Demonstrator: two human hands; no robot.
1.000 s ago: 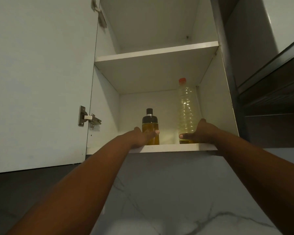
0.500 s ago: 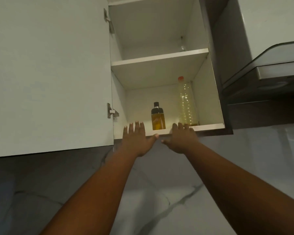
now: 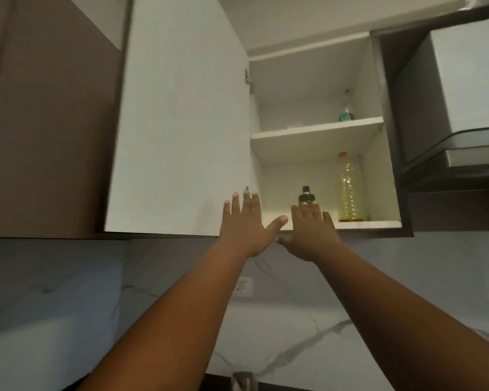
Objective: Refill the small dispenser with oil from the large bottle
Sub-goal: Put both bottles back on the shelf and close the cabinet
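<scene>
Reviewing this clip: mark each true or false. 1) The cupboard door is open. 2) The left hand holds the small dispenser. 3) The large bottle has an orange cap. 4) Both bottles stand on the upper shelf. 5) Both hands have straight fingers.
1) True: the cupboard door stands open.
2) False: the left hand holds nothing; the small dispenser stands on the shelf.
3) True: the large bottle has an orange cap.
4) False: both stand on the lower shelf.
5) True: the right hand is also flat and empty.
</scene>
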